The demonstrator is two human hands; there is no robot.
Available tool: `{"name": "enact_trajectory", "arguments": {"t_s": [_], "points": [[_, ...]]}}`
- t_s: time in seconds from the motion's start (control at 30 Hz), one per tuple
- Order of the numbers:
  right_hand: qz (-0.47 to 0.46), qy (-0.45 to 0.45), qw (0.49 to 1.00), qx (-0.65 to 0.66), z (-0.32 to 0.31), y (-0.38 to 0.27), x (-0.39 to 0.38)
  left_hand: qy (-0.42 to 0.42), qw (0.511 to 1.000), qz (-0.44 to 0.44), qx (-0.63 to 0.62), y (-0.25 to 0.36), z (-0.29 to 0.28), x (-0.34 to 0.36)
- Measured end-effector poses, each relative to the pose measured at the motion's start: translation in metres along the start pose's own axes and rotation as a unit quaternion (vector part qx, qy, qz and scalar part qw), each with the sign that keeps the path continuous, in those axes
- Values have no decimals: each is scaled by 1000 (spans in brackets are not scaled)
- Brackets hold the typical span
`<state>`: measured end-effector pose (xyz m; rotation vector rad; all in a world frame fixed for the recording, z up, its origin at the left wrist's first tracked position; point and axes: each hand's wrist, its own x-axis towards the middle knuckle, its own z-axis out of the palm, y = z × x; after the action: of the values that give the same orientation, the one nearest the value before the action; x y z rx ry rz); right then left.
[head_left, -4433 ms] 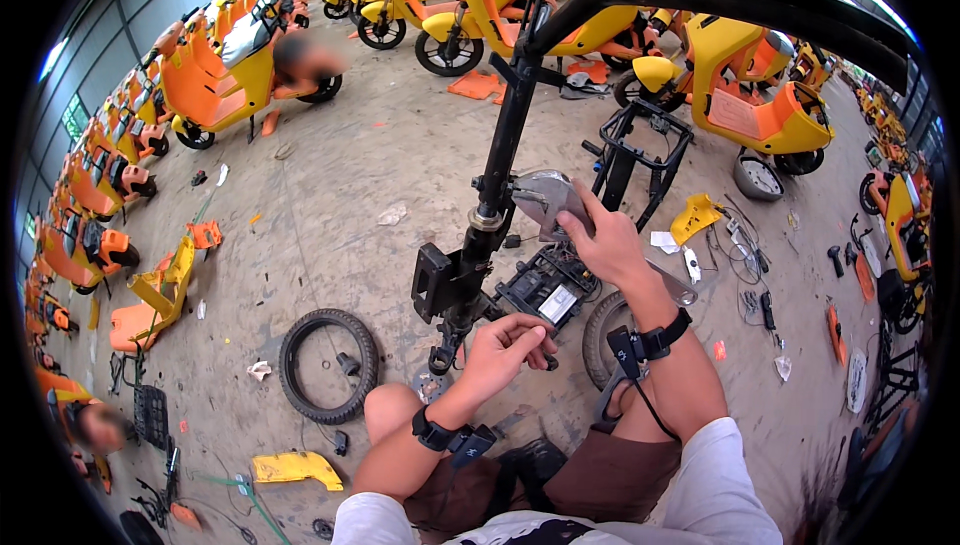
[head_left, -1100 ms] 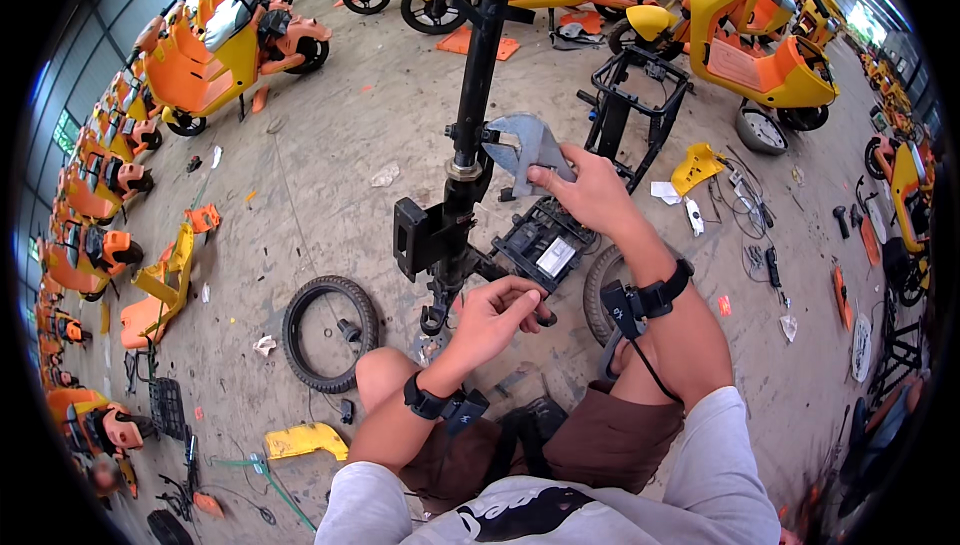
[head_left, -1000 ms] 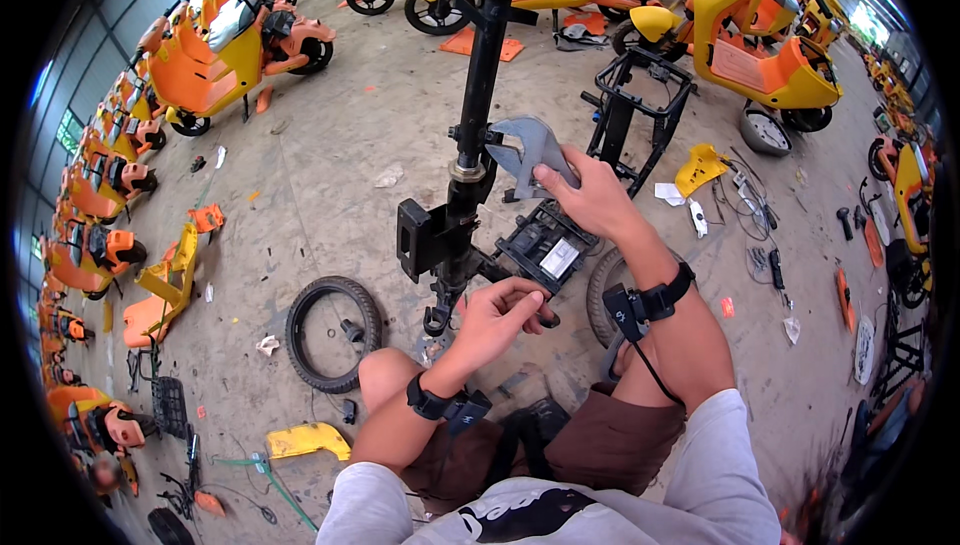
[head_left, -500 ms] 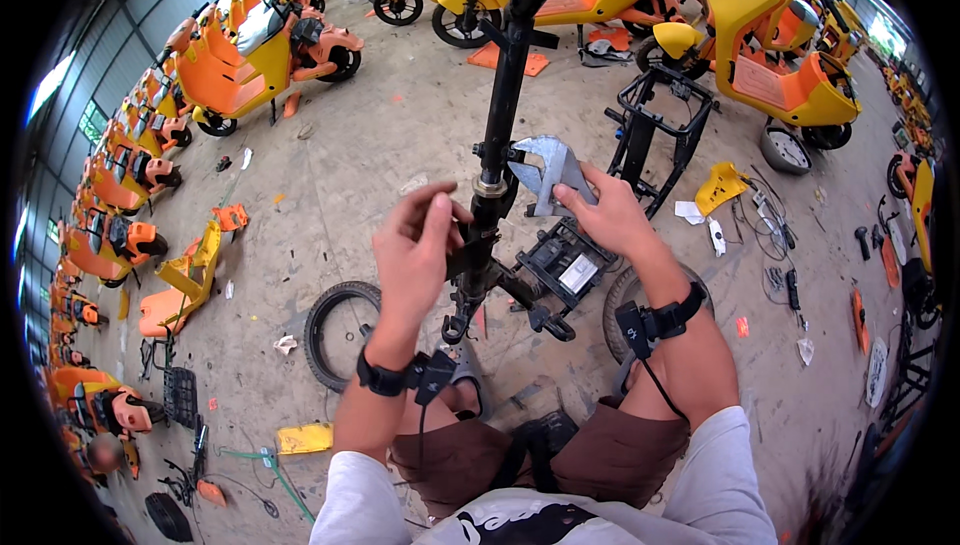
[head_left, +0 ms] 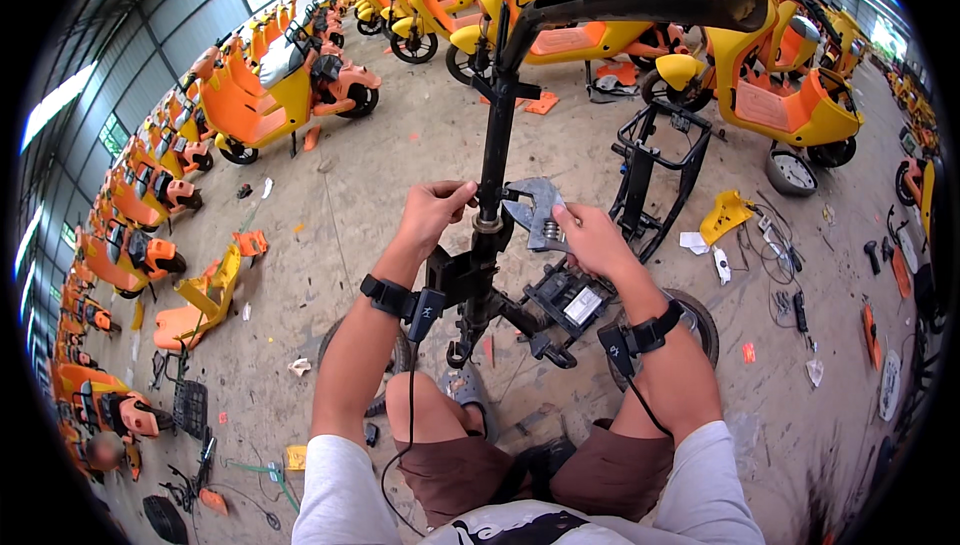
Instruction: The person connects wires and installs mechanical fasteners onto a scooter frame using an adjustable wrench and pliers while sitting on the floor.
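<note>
In front of me stands a black steering column (head_left: 496, 140) with handlebars, rising from a partly stripped scooter frame (head_left: 455, 280). My right hand (head_left: 597, 240) grips a grey adjustable wrench (head_left: 541, 207); its jaws point left and lie close against the column, just above the metal collar (head_left: 488, 225). Whether the jaws touch a fastener cannot be made out. On the column's left side, at the same height, my left hand (head_left: 437, 213) has thumb and fingertips pinched together. Anything small between those fingertips is hidden.
A battery-like black box (head_left: 568, 301) sits low in the frame, near a wheel (head_left: 692, 330). Another bare black frame (head_left: 660, 180) stands ahead on the right. Yellow panels (head_left: 727, 217), cables and tools litter the concrete floor. Yellow-orange scooters (head_left: 270, 110) line both sides and the back.
My left hand has risen to the column, its fingers closing into a pinch. The wrench has turned and dropped slightly, jaws now toward the column. The view has tilted up, showing more handlebar.
</note>
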<state>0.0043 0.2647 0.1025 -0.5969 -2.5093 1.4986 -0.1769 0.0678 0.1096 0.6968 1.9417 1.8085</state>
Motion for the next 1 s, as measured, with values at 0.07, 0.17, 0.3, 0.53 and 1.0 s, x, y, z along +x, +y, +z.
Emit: {"name": "enact_trajectory", "arguments": {"t_s": [0.07,0.17,0.3,0.53,1.0], "points": [[37,-34,998,31,-6,-6,-3,9,1000,-11,8,1,1,0],[36,-34,998,44,-7,-4,0,-1,1000,-29,-12,4,0,0],[46,-48,997,40,-8,-9,-3,2,999,-39,-15,7,2,-5],[-215,73,969,-98,7,15,-7,7,999,-36,0,5,2,-3],[-161,31,979,-125,9,4,-18,15,998,-40,-37,1,5,-4]]}}
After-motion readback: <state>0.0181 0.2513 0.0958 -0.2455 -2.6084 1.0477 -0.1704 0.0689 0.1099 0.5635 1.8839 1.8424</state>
